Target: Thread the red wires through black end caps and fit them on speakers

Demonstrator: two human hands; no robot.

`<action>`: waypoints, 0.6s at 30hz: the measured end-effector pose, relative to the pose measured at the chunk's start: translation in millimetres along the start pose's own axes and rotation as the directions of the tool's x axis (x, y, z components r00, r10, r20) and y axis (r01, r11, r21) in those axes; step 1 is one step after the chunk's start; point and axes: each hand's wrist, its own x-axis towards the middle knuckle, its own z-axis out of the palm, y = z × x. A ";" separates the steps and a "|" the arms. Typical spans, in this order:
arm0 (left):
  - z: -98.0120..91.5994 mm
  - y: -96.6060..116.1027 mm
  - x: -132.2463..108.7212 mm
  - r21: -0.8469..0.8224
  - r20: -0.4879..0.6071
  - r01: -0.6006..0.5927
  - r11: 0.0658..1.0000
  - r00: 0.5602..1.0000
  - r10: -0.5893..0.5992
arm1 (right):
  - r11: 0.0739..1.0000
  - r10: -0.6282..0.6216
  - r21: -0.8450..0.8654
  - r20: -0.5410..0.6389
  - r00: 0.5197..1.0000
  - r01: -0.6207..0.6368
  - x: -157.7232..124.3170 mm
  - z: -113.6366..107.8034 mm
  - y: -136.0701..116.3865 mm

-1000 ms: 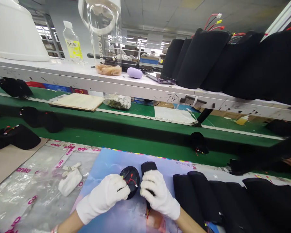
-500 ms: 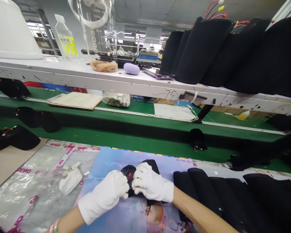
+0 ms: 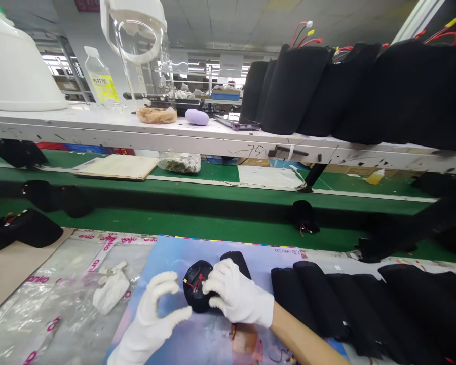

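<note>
A round black piece point(image 3: 193, 294) with red wires on its end lies on the blue printed sheet point(image 3: 167, 258). My right hand point(image 3: 238, 293), in a white glove, has its curled fingers on the right edge of this piece, thumb below. Behind that hand another black piece point(image 3: 238, 261) shows in part. My left hand point(image 3: 152, 317), also gloved, stands just left of the wired piece, thumb and fingers spread with nothing between them.
Black cylinders point(image 3: 319, 299) lie in a row at the right. A crumpled white glove point(image 3: 112, 291) rests on clear plastic at the left. Beyond runs a green conveyor point(image 3: 213, 223), under a white shelf point(image 3: 137, 134) holding a glass jug point(image 3: 144, 76) and more black cylinders point(image 3: 296, 91).
My left hand has let go of the black piece, moved left and down, and opened. The piece's wired end now shows more fully. The view has tilted up slightly.
</note>
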 end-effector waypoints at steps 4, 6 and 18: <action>3.0 -11.4 -19.0 -0.043 -0.140 0.142 0.989 0.979 -0.147 | 0.998 0.059 0.011 -0.040 0.997 -0.059 -4.5 -2.7 -8.1; 12.5 -11.7 -21.7 -0.046 -0.069 0.184 0.982 0.980 -0.186 | 0.998 0.051 0.029 -0.031 0.998 -0.050 -5.3 -8.9 -13.8; 69.0 -26.1 80.0 -0.034 0.170 0.391 0.920 0.909 -0.380 | 0.382 0.924 0.218 -0.112 0.366 -0.898 -57.4 33.2 0.6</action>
